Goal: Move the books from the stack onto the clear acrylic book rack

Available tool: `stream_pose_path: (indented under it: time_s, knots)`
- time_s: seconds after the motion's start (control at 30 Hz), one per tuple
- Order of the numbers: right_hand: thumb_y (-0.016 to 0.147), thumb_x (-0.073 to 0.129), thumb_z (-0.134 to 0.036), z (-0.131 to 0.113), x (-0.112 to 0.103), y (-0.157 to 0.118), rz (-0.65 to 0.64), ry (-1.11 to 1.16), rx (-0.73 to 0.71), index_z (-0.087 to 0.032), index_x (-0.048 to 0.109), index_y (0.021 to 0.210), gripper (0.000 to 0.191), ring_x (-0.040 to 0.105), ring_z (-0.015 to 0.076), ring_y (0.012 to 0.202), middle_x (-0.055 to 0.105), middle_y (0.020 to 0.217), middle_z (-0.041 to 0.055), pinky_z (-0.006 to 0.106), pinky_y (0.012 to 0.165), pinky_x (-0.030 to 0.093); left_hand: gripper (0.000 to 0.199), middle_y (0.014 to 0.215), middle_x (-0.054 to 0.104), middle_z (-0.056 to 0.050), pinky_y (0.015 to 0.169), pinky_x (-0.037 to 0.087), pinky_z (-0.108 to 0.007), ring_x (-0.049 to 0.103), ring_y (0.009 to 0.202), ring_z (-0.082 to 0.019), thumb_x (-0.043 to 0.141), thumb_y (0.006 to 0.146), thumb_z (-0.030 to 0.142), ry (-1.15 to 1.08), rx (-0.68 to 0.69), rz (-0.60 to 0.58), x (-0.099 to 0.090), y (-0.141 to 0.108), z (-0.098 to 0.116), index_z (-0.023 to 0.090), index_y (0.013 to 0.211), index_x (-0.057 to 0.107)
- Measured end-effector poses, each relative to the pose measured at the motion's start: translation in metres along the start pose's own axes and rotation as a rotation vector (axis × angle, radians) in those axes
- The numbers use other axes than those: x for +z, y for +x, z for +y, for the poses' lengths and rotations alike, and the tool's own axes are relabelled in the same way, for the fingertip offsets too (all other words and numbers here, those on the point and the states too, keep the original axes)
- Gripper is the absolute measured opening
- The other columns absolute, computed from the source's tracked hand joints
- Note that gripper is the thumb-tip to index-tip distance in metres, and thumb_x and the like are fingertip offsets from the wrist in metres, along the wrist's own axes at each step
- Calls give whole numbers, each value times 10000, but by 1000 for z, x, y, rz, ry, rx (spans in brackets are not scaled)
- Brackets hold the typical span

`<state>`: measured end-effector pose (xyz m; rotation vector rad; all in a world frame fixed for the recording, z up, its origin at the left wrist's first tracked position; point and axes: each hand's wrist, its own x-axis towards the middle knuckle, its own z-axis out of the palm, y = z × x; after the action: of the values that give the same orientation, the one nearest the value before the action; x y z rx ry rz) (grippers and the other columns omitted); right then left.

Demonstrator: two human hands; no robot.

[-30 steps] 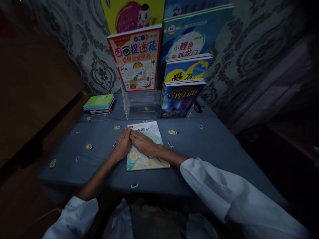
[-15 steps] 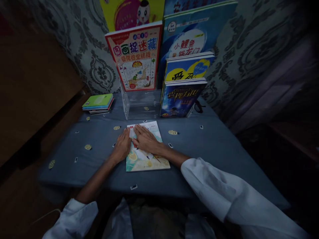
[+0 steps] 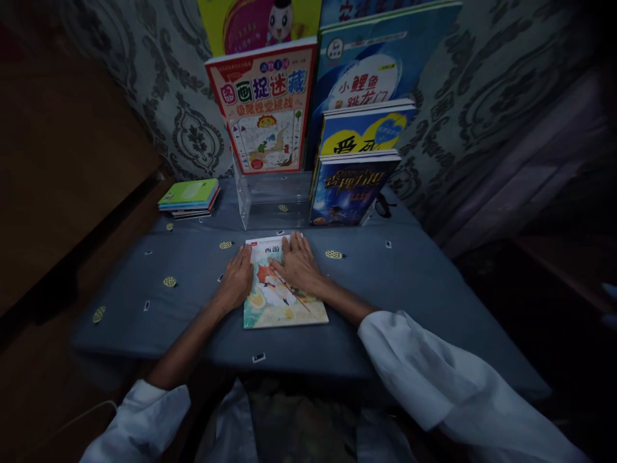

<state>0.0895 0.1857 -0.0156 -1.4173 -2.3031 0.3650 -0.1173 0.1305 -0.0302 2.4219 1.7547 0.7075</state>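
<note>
A thin picture book (image 3: 277, 305) with a pale, painted cover lies closed and flat on the dark cloth-covered table. My left hand (image 3: 237, 278) rests along the book's left edge, fingers stretched forward. On the upper right of the cover lies my right hand (image 3: 299, 263), flat with its fingers extended, hiding part of the title. Neither hand grips anything. Behind the book stands a clear acrylic stand (image 3: 274, 215), with a red-bordered book (image 3: 265, 109) and a dark blue book (image 3: 351, 190) upright in it.
A small stack of books (image 3: 189, 196) with a green one on top sits at the back left. Dark-framed glasses (image 3: 384, 206) lie beside the stand on the right. More books, among them a teal one (image 3: 409, 45), rise at the back. Patterned wallpaper (image 3: 195, 135) closes the rear.
My right hand has slid rightward across the cover, from near its upper left to its upper right, uncovering part of the title and picture. The left hand stays at the left edge.
</note>
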Motion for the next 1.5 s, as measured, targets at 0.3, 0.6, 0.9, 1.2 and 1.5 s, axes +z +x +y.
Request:
stream_pose_path:
  time_s: [0.3, 0.6, 0.9, 1.2, 1.5]
  knots:
    - [962, 501, -443, 23, -15, -5, -2, 19, -20, -58, 475, 1431, 607, 295, 357, 1490, 384, 1565, 249, 587, 1194, 235, 537, 1566, 369, -249, 1180, 336, -517, 299, 1498, -312, 300, 1019, 282, 59, -26, -73, -6, 4, 6, 28, 1489, 341]
    - [988, 409, -389, 62, -26, 5, 79, 376, -45, -173, 590, 1364, 469, 581, 290, 1290, 626, 1396, 119, 499, 1084, 450, 668, 1607, 292, -233, 1197, 248, -557, 235, 1520, -329, 356, 1016, 521, 122, -16, -213, -13, 23, 1, 87, 1523, 318]
    - [1001, 418, -419, 73, -28, 12, 136, 625, 18, -209, 577, 1377, 459, 618, 234, 1240, 711, 1275, 79, 458, 1110, 429, 806, 1635, 205, -229, 1218, 151, -570, 131, 1539, -336, 319, 987, 655, 143, 127, -343, -11, 49, -4, 101, 1565, 228]
    - [1005, 424, -469, 76, -25, 14, 139, 706, 34, -213, 559, 1384, 477, 617, 230, 1247, 697, 1298, 85, 456, 1112, 435, 835, 1650, 181, -187, 1240, 134, -489, 97, 1548, -282, 340, 968, 691, 97, 337, -420, -9, 78, 13, 132, 1574, 205]
    - [1007, 392, -567, 81, -24, 18, 117, 771, 55, -218, 544, 1398, 546, 591, 228, 1282, 585, 1443, 91, 436, 1110, 446, 737, 1659, 181, -126, 1252, 89, -445, 133, 1549, -226, 354, 1004, 614, 58, 516, -468, -8, 95, 33, 184, 1584, 205]
